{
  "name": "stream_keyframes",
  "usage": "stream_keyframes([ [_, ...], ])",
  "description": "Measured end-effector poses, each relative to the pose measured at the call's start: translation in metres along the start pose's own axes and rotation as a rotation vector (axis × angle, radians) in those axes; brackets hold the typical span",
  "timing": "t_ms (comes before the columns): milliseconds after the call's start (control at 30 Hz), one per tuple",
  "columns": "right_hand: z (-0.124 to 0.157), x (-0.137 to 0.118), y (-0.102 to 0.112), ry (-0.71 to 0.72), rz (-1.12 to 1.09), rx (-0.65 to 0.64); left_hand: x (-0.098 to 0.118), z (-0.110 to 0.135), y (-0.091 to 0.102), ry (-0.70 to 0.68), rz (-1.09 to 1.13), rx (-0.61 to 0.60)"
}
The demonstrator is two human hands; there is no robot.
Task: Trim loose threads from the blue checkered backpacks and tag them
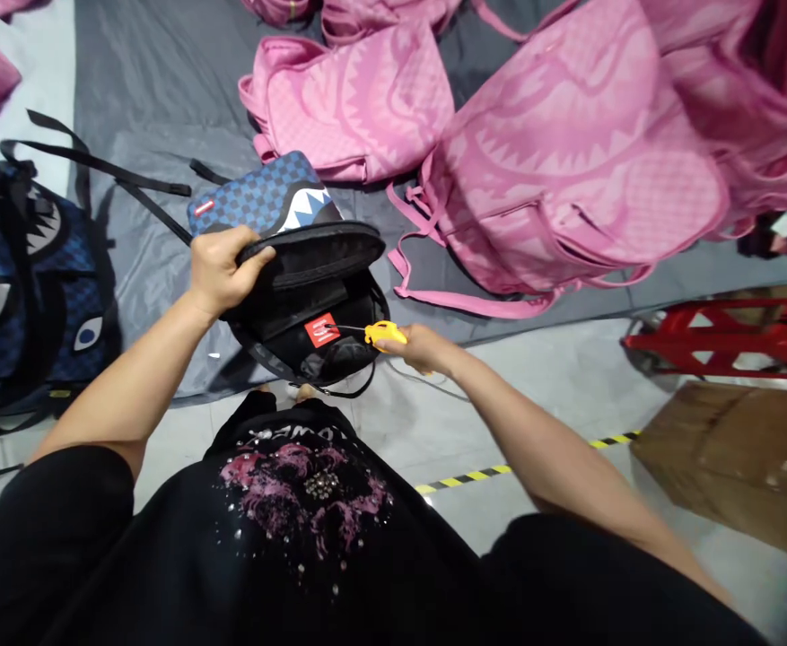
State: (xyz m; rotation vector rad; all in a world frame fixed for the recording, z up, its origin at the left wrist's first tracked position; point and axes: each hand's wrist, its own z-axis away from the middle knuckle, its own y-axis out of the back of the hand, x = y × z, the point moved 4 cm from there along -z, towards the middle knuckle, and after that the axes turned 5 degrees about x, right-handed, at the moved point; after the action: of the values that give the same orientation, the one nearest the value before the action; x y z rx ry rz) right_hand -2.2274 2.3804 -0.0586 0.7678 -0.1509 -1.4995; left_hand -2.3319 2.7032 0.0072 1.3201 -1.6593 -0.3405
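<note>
A small blue-checked backpack [258, 202] with a shark-teeth print lies on the grey cloth, its black-lined top gaping. My left hand [222, 269] is closed on the raised edge of this opening, thumb on the inner side. Within the black interior sits a red label [322, 330] with white marks. My right hand [416, 348] grips a yellow-handled tool [385, 336] at the bag's right rim. A thin dark shaft or cord runs from the yellow part to the label; its exact kind is too small to tell. The fingers' undersides are hidden.
Pink shark-print backpacks [568, 152] crowd the cloth at the upper right, and a smaller pink one [366, 99] lies beyond my bag. A larger blue backpack [30, 296] stands left. At right are a red slotted frame [736, 336], a cardboard box [736, 458] and striped floor tape [474, 477].
</note>
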Motion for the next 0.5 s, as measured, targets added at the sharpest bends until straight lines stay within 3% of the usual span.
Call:
stream_keyframes([
  [133, 0.013, 0.080, -0.036, -0.022, -0.486, 0.068, 0.005, 0.017, 0.011, 0.021, -0.076, 0.004],
  [233, 0.025, 0.159, -0.071, -0.162, -0.959, 0.352, 0.012, 0.034, 0.022, -0.026, -0.143, 0.016],
  [300, 0.024, 0.202, -0.101, -0.311, -1.138, 0.549, 0.019, 0.047, 0.029, -0.055, -0.186, 0.001],
  [400, -0.008, 0.234, -0.138, -0.491, -1.256, 0.692, 0.029, 0.065, 0.037, -0.054, -0.252, -0.041],
  [500, -0.065, 0.244, -0.138, -0.605, -1.367, 0.776, 0.034, 0.076, 0.047, -0.009, -0.319, -0.087],
])
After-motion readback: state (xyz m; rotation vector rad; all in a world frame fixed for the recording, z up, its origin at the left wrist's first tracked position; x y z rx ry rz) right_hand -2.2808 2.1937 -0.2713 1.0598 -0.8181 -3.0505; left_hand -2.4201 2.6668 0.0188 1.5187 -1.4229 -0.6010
